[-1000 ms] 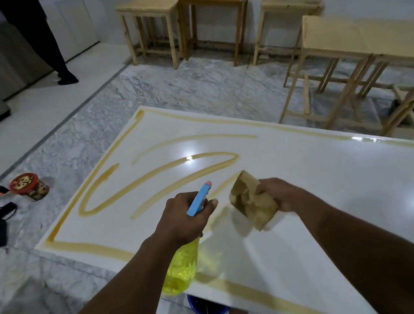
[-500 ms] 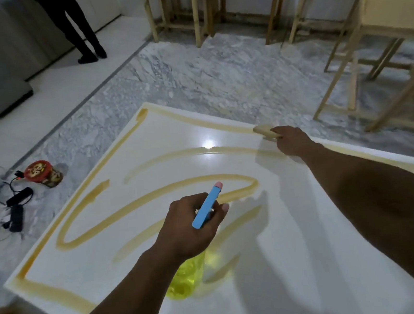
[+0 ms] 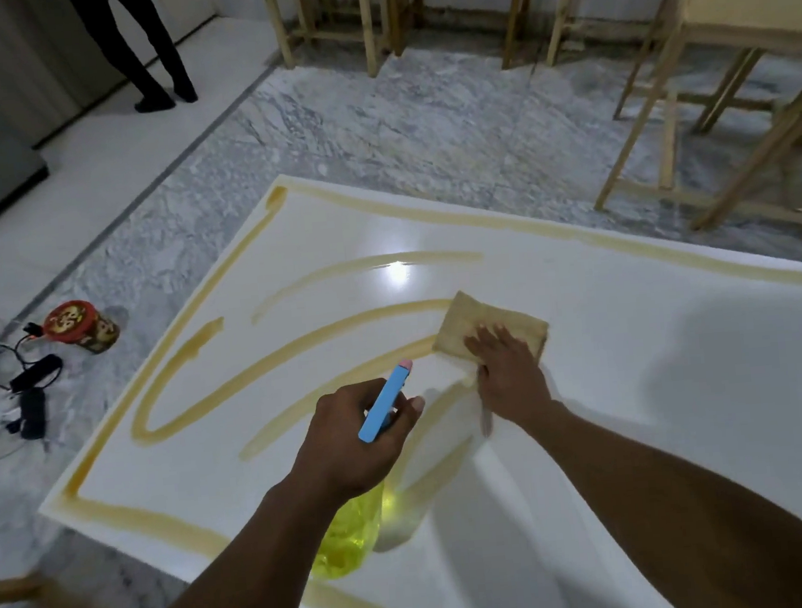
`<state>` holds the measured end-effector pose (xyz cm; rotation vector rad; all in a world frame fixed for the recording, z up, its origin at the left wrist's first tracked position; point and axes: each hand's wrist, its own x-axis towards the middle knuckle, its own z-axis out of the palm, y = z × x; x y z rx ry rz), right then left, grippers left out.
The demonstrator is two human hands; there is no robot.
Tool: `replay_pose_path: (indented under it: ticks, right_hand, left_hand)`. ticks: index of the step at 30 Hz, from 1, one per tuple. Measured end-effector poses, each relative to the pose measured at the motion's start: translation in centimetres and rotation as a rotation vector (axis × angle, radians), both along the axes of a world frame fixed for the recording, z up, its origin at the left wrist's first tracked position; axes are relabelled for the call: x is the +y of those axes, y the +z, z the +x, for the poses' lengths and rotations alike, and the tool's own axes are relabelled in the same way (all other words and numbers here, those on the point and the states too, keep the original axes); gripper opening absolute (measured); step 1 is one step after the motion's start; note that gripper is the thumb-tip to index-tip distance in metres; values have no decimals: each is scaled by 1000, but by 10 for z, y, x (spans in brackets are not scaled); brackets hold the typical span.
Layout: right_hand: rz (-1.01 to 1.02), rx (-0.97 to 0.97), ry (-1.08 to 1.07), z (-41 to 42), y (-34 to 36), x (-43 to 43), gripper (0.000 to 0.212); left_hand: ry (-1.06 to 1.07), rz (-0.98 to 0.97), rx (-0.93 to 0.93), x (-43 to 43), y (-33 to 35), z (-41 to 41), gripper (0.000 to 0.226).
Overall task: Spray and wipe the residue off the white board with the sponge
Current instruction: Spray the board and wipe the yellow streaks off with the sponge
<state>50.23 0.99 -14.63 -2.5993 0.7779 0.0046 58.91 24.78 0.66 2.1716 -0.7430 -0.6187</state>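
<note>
A large white board [image 3: 634, 332] lies flat, streaked with curved yellow-brown residue lines [image 3: 296, 347] and a residue border. My left hand [image 3: 353, 443] grips a spray bottle [image 3: 348, 531] with a yellow body and a blue nozzle [image 3: 386, 402], held above the board's near part. My right hand [image 3: 506, 367] lies flat, fingers spread, pressing a tan sponge [image 3: 483, 321] onto the board at the right ends of the middle streaks.
The floor to the left holds a red-lidded tin [image 3: 83, 326] and black cables with a plug [image 3: 33, 384]. Wooden stools and table frames [image 3: 666, 144] stand beyond the board. A person's legs [image 3: 144, 50] are at the far left.
My right hand drew the sponge back from the board's far edge to the middle streaks and now presses it flat. The left hand with the bottle stayed roughly in place.
</note>
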Motion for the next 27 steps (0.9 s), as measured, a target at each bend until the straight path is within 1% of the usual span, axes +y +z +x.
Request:
replay_pose_path:
  ticks: [3, 6, 8, 10, 12, 14, 17, 18, 19, 20, 21, 23, 25, 27]
  right_hand:
    - [24, 81, 52, -26, 2, 68, 66]
    - [94, -1, 38, -64, -2, 151, 70]
    - [130, -32, 57, -84, -2, 208, 71]
    - [146, 9, 72, -94, 3, 241, 68]
    - [203, 23, 60, -95, 19, 256, 57]
    - [375, -13, -56, -88, 49, 251, 45]
    - [831, -125, -405, -81, 87, 214, 27]
    - [986, -158, -493, -82, 94, 201, 29]
    - [1126, -191, -557, -82, 97, 185, 38]
    - [1245, -198, -589, -83, 98, 171, 46]
    - [1329, -187, -596, -81, 100, 159, 47]
    - [1378, -125, -560, -72, 100, 130, 43]
    - [1310, -40, -532, -54, 102, 95, 41]
    - [1217, 10, -484, -29, 108, 49, 44]
  left_hand:
    - [-18, -23, -12, 32, 3, -11, 37]
    - [-51, -47, -23, 78, 13, -29, 31]
    - [-43, -57, -21, 118, 19, -39, 34]
    - [-42, -59, -6, 139, 19, -44, 37]
    - [-43, -57, 22, 161, 24, -48, 38]
    - [-61, -54, 44, 174, 27, -49, 39]
    - [-81, -37, 37, 178, 32, -46, 43]
    - [-84, -34, 35, 175, 34, -44, 45]
    - [-85, -38, 37, 169, 36, -42, 46]
    - [-86, -45, 41, 163, 38, -41, 46]
    - [-87, -50, 48, 155, 39, -39, 45]
    - [-84, -71, 68, 136, 40, -32, 44]
    - [-77, -73, 76, 114, 38, -24, 43]
    - [-81, -61, 89, 87, 35, -12, 42]
